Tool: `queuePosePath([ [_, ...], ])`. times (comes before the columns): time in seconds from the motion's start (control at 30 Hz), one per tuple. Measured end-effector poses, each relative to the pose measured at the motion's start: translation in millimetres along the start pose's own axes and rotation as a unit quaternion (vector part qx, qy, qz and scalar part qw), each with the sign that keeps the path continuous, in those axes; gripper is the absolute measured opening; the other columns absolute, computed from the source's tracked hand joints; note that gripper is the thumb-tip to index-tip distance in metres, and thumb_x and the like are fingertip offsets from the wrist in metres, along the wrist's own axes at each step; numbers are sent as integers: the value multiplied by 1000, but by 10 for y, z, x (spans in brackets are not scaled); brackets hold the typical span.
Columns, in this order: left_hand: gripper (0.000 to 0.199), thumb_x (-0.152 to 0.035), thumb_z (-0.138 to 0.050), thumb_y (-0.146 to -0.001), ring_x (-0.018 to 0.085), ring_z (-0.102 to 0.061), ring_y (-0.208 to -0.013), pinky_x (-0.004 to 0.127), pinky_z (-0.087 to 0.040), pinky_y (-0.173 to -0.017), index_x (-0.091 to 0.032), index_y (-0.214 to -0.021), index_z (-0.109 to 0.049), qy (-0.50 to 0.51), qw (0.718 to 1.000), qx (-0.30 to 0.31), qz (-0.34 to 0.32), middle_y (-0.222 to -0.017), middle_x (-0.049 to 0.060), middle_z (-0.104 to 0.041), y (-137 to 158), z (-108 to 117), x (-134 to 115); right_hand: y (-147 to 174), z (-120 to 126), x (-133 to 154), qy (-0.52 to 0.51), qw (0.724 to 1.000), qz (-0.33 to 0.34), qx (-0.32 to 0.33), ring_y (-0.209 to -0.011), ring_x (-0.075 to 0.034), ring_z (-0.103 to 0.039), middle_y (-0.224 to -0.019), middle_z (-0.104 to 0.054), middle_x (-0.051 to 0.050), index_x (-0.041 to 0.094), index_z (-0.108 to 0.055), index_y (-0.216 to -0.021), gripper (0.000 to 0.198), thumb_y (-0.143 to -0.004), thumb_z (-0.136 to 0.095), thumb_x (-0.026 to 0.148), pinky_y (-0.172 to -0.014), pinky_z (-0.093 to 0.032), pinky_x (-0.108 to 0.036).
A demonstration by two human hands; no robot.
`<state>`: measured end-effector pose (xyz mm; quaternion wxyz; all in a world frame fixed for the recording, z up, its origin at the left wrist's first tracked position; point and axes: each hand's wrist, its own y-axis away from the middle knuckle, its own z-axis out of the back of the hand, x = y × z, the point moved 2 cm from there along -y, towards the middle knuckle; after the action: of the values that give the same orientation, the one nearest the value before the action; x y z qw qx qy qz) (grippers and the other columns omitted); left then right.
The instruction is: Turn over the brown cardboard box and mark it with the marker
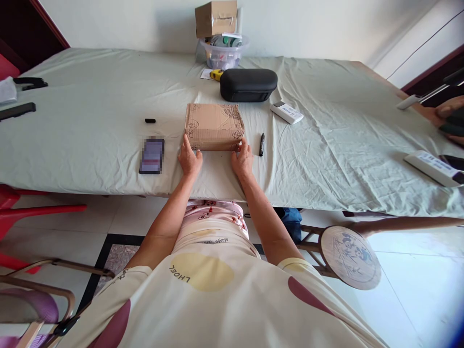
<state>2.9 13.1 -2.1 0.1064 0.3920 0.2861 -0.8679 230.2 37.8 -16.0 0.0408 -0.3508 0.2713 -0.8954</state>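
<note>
A brown cardboard box with black flower-like drawings at its corners rests on the cloth-covered table in front of me. My left hand holds its near left corner, thumb and fingers against the side. At the near right corner, my right hand grips the box in the same way. Just right of that hand lies a black marker pen. A small black cap is on the cloth to the left of the box. Nearer me on that side is a phone with a blurred screen.
Behind the box sit a black zip case, a yellow tool and a clear tub topped by another carton. A white device lies to the right. Another person's hand shows at the right edge, near a second white device.
</note>
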Motion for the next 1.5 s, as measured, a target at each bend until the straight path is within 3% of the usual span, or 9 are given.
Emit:
queuePosePath([
  [0.2, 85, -16, -61, -89, 31, -46, -161, 46, -36, -136, -14, -168, -32, 13, 1000, 1, -11, -172, 22, -46, 9, 28, -18, 1, -1, 0, -23, 1000, -8, -2, -110, -27, -67, -115, -71, -12, 21, -48, -155, 60, -96, -55, 28, -106, -57, -52],
  [0.33, 80, -23, -63, -92, 32, -47, -159, 44, -37, -134, -12, -166, -35, 26, 1000, -8, -11, -171, 23, -46, 17, 84, -55, -11, 17, 20, -60, 997, -18, -37, -103, -25, -68, -115, -70, -12, 21, -45, -160, 64, -98, -55, 35, -102, -58, -48],
  [0.57, 70, -53, -52, -105, 32, -44, -161, 45, -34, -134, -14, -161, -43, 54, 989, -84, -109, -168, 23, -48, 41, 171, -104, -31, 154, 147, -147, 979, 59, -129, -89, -19, -66, -100, -65, -3, 26, -48, -159, 59, -105, -51, 49, -91, -59, -40],
  [0.73, 67, -63, -37, -108, 30, -50, -155, 44, -40, -129, -14, -152, -54, 70, 978, -113, -160, -160, 24, -54, 60, 189, -92, -6, 339, 175, -170, 963, 109, -177, -97, -21, -65, -112, -65, -7, 27, -55, -149, 46, -108, -43, 47, -93, -59, -43],
  [0.93, 65, -61, -29, -111, 29, -50, -155, 46, -34, -134, -16, -143, -63, 58, 981, -98, -157, -158, 22, -56, 46, 169, -79, -7, 373, 157, -140, 975, 100, -138, -116, -26, -65, -128, -62, -13, 27, -60, -140, 42, -108, -39, 43, -92, -60, -46],
  [1.13, 65, -56, -45, -108, 33, -31, -168, 51, -25, -139, -16, -158, -54, 33, 988, -35, -147, -175, 20, -39, 59, 139, -186, -21, 289, 183, -91, 988, 78, -92, -140, -31, -56, -149, -56, -16, 26, -50, -155, 52, -105, -37, 37, -96, -61, -46],
  [1.33, 66, -48, -58, -104, 38, -19, -172, 59, -23, -139, -18, -162, -51, 10, 988, 11, -153, -181, 17, -29, 96, 152, -299, -27, 246, 205, -54, 995, 84, -25, -143, -31, -55, -163, -50, -16, 27, -28, -171, 69, -105, -43, 38, -100, -62, -49],
  [1.5, 62, -45, -62, -103, 41, -27, -168, 60, -29, -136, -19, -159, -57, -40, 989, 10, -143, -177, 20, -36, 126, 212, -351, -11, 283, 213, -57, 989, 125, -49, -141, -32, -56, -157, -54, -14, 28, -33, -169, 65, -106, -43, 40, -110, -57, -57],
])
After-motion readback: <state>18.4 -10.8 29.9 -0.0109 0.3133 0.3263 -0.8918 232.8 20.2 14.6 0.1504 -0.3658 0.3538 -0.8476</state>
